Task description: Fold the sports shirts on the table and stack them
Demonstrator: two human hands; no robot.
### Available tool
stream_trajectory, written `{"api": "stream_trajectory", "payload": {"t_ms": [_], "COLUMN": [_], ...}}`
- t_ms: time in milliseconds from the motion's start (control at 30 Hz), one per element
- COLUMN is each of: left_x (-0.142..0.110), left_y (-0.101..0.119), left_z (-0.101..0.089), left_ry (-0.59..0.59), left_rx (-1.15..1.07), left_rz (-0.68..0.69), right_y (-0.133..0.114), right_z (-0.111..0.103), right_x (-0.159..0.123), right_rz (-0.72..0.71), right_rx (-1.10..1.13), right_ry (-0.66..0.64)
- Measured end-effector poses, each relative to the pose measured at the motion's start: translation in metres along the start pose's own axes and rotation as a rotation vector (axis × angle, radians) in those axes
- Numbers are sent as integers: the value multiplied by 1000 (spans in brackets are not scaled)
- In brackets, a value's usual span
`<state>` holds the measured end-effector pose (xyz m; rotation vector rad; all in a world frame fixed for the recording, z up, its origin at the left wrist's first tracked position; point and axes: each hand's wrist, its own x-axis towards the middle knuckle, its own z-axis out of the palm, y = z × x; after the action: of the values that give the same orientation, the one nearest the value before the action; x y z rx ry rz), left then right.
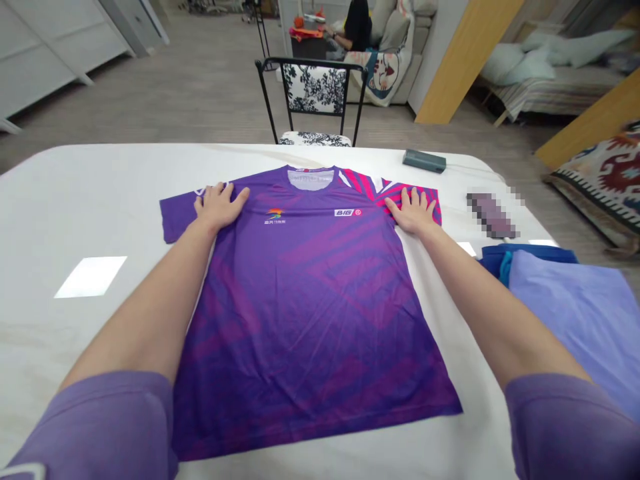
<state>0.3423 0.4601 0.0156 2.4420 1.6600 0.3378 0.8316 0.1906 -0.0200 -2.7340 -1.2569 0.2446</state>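
A purple T-shirt with pink stripes lies spread out, front side up, its collar away from me and its hem towards me. Two small printed logos show on the chest. My left hand rests flat with fingers spread on the shirt's left shoulder, where the sleeve begins. On the opposite shoulder, over the pink-striped part, my right hand also lies flat, fingers apart. Neither hand grips the fabric. Slight creases run across the middle of the shirt.
Folded blue and lavender clothes lie on the white table at the right. Beyond my right hand are a dark power bank with a cable and a blurred phone. A patterned chair stands opposite; a person sits farther back.
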Motion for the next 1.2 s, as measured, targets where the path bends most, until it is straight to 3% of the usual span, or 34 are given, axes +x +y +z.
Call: {"api": "stream_trajectory", "payload": {"t_ms": [67, 133, 233, 367, 467, 600, 700, 767, 833, 967, 1067, 1133, 1200], "left_x": [-12, -31, -81, -197, -303, -412, -458, -470, -464, -419, -407, -423, -451], "left_y": [6, 20, 50, 82, 81, 62, 53, 52, 52, 39, 17, 4, -4], "left_z": [-1, -5, -14, -32, -42, -35, -20, -15, -23, -71, -102, -106, -98], "left_ry": [53, 89, 73, -128, -256, -256, -248, -232, -197, -9, 28, 19, 11], "left_rx": [-7, -11, -8, 105, 179, 177, 150, 104, 48, 42, 52, -11, -83], "left_rz": [24, 84, 190, 285, 338, 239, 158, 159, 146, -40, -175, -204, -236], "right_y": [-5, -15, -30, -20, 11, 48, 64, 69, 68, 29, -42, -111, -193], "right_z": [-8, -18, -33, -30, -8, 27, 42, 43, 33, -12, -46, -56, -52], "right_x": [-9, -36, -117, -272, -370, -443, -470, -480, -483, -449, -379, -316, -250], "right_rz": [-24, -112, -354, -669, -715, -633, -578, -575, -584, -618, -723, -829, -899], "right_rx": [19, 30, 4, -35, -28, -20, -26, -32, -29, 65, 234, 369, 459], "right_ry": [43, 109, 156, 142, 122, 112, 119, 109, 100, 132, 108, 35, -45]}}
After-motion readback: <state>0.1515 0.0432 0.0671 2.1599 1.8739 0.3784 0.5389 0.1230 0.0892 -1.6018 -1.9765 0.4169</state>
